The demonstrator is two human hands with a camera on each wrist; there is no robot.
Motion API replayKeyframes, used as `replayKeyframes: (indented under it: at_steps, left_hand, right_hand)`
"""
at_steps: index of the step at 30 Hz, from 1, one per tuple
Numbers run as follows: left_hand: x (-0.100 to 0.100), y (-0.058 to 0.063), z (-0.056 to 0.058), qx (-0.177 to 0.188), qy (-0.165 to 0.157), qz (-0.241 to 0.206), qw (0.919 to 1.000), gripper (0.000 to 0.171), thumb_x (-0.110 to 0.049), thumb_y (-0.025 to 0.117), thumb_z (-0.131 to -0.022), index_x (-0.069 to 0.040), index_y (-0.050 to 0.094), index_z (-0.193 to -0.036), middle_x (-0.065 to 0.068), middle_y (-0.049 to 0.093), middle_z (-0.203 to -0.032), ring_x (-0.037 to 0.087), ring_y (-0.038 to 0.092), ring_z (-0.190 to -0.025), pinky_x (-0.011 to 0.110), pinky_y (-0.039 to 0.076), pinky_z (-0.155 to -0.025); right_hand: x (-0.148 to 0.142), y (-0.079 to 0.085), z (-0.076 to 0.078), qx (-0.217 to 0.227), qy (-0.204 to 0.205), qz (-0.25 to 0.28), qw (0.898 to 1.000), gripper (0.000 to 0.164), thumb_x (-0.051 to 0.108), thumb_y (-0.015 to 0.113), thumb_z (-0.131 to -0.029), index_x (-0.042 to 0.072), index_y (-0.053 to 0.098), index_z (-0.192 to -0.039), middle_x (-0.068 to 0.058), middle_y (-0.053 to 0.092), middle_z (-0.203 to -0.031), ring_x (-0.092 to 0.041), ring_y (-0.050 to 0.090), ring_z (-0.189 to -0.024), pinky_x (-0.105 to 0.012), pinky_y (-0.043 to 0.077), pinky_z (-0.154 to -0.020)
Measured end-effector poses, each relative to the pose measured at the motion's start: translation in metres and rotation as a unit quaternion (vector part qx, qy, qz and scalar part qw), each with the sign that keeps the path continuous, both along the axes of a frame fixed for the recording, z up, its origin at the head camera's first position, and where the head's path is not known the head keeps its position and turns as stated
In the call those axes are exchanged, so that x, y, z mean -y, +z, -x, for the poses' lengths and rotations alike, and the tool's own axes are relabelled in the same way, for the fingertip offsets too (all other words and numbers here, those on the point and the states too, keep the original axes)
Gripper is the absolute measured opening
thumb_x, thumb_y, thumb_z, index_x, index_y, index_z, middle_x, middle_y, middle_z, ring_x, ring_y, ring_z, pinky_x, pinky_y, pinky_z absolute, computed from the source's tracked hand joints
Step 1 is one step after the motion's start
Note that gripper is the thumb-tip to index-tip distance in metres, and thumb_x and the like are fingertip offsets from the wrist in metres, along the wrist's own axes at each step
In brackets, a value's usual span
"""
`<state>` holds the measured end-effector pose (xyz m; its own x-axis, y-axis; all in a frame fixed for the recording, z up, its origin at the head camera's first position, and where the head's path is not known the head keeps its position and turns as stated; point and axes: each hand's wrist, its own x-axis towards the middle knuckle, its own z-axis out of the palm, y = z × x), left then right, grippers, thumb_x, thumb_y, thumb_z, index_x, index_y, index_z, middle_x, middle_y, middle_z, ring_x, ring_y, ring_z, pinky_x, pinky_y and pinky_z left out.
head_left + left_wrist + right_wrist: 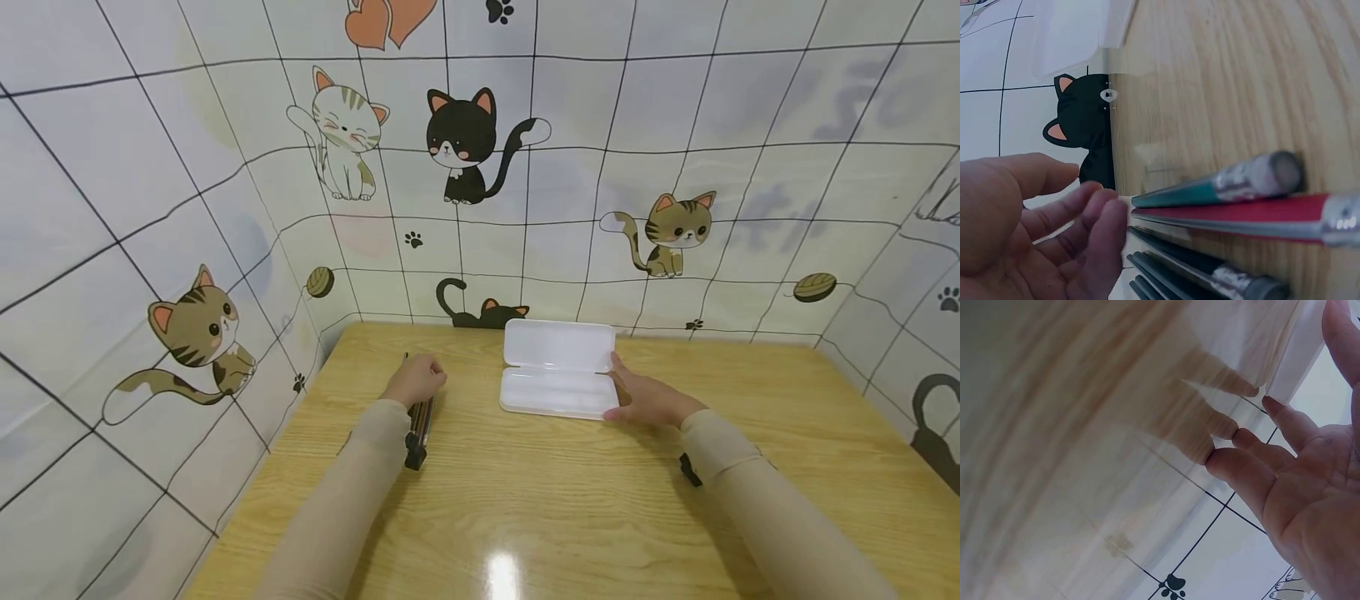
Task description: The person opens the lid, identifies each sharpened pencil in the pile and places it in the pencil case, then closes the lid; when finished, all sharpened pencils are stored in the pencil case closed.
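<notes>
In the head view, my left hand (415, 381) is above several pencils (426, 419) lying side by side at the table's left. The left wrist view shows a green pencil (1185, 193), a red pencil (1260, 216) and dark pencils (1204, 265) with metal-banded ends. That hand's fingers bend loosely beside their far ends, with nothing visible in their grasp. A white pencil case (558, 393) lies unfolded, its lid (558, 343) towards the wall. Along the case's right side, my right hand (651, 398) spreads its thumb and fingers, touching the edge. In the right wrist view, several fingertips touch the tabletop.
The glossy wooden table (555, 492) meets walls covered in cat-patterned sheeting (577, 192) at the back and sides. Bare tabletop lies between the pencils and the case. A small black device (690, 469) sits at the right wrist.
</notes>
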<state>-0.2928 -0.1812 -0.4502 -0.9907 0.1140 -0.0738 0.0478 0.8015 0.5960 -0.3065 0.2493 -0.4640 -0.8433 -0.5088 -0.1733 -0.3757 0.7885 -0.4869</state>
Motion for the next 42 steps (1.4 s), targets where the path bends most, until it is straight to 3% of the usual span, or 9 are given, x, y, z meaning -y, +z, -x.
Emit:
replayKeyframes:
  at_steps: [9,14,17,20,27,32,36,38,42]
  left_hand:
    - [0.001,0.006,-0.003,0.038,0.015,-0.011,0.9991,0.031,-0.016,0.055,-0.102,-0.011,0.048,-0.072,0.001,0.05,-0.057,0.018,0.059,-0.053,0.027,0.049,-0.053]
    - [0.0,0.008,-0.003,0.046,0.007,0.006,0.9989,0.038,-0.017,0.054,-0.101,-0.01,0.049,-0.064,0.01,0.062,-0.063,0.017,0.058,-0.048,0.025,0.047,-0.05]
    - [-0.001,0.009,-0.003,0.047,-0.006,0.011,0.9988,0.034,-0.019,0.055,-0.102,-0.003,0.065,-0.074,0.016,0.072,-0.086,0.018,0.065,-0.055,0.028,0.054,-0.057]
    - [-0.003,0.01,-0.004,0.056,-0.023,0.01,0.9981,0.03,-0.021,0.057,-0.104,0.003,0.074,-0.097,0.017,0.072,-0.104,0.019,0.071,-0.066,0.033,0.059,-0.068]
    - [-0.008,0.008,-0.007,0.089,-0.028,0.022,0.9954,0.025,-0.019,0.068,-0.099,0.002,0.074,-0.11,0.013,0.073,-0.097,0.019,0.069,-0.071,0.032,0.057,-0.066]
    - [-0.009,0.007,-0.012,0.107,-0.022,0.017,0.9939,0.04,-0.014,0.076,-0.092,0.001,0.066,-0.127,0.012,0.069,-0.11,0.015,0.059,-0.061,0.031,0.052,-0.061]
    - [-0.01,0.004,-0.013,0.127,-0.023,-0.013,0.9916,0.05,-0.008,0.079,-0.088,0.0,0.06,-0.134,0.004,0.06,-0.074,0.012,0.038,-0.047,0.028,0.042,-0.049]
    - [-0.011,0.003,-0.012,0.128,-0.024,-0.007,0.9915,0.052,-0.007,0.08,-0.087,-0.001,0.059,-0.135,0.003,0.057,-0.072,0.013,0.04,-0.047,0.028,0.042,-0.048]
    - [-0.014,0.002,-0.012,0.113,-0.022,0.036,0.9927,0.056,-0.008,0.082,-0.084,-0.005,0.059,-0.136,0.011,0.066,-0.106,0.021,0.059,-0.074,0.035,0.052,-0.066]
  right_hand:
    - [-0.001,-0.002,-0.001,0.0,0.002,0.001,1.0,0.122,0.053,0.07,-0.091,-0.006,-0.014,-0.156,-0.026,0.023,-0.161,-0.05,0.021,-0.146,-0.063,0.019,-0.117]
    - [-0.001,-0.001,-0.001,-0.001,0.004,-0.001,1.0,0.122,0.053,0.07,-0.091,-0.006,-0.013,-0.156,-0.027,0.023,-0.161,-0.049,0.021,-0.147,-0.062,0.02,-0.117]
    - [-0.001,-0.001,-0.001,-0.004,0.004,-0.002,1.0,0.122,0.055,0.069,-0.09,-0.006,-0.013,-0.157,-0.027,0.023,-0.161,-0.049,0.02,-0.147,-0.062,0.019,-0.117]
    - [-0.001,-0.001,0.0,-0.002,0.003,0.0,1.0,0.122,0.054,0.069,-0.09,-0.005,-0.014,-0.157,-0.026,0.023,-0.161,-0.049,0.02,-0.147,-0.062,0.019,-0.117]
    - [-0.002,-0.003,0.001,0.002,0.006,0.003,1.0,0.121,0.052,0.069,-0.091,-0.005,-0.015,-0.156,-0.026,0.023,-0.161,-0.049,0.021,-0.147,-0.063,0.02,-0.117]
    - [-0.002,-0.004,0.001,0.003,0.008,0.008,1.0,0.122,0.052,0.07,-0.091,-0.006,-0.016,-0.156,-0.028,0.021,-0.161,-0.049,0.02,-0.147,-0.062,0.019,-0.117]
    - [-0.003,-0.003,0.001,0.006,0.007,0.009,1.0,0.123,0.053,0.07,-0.091,-0.005,-0.016,-0.156,-0.029,0.02,-0.161,-0.049,0.021,-0.147,-0.063,0.019,-0.117]
    - [-0.003,-0.003,0.0,0.005,0.007,0.01,1.0,0.122,0.052,0.07,-0.091,-0.006,-0.016,-0.156,-0.029,0.02,-0.161,-0.049,0.021,-0.147,-0.063,0.019,-0.117]
    - [-0.002,-0.002,-0.001,0.005,0.005,0.006,1.0,0.122,0.051,0.07,-0.091,-0.006,-0.016,-0.156,-0.029,0.021,-0.161,-0.05,0.021,-0.147,-0.063,0.019,-0.117]
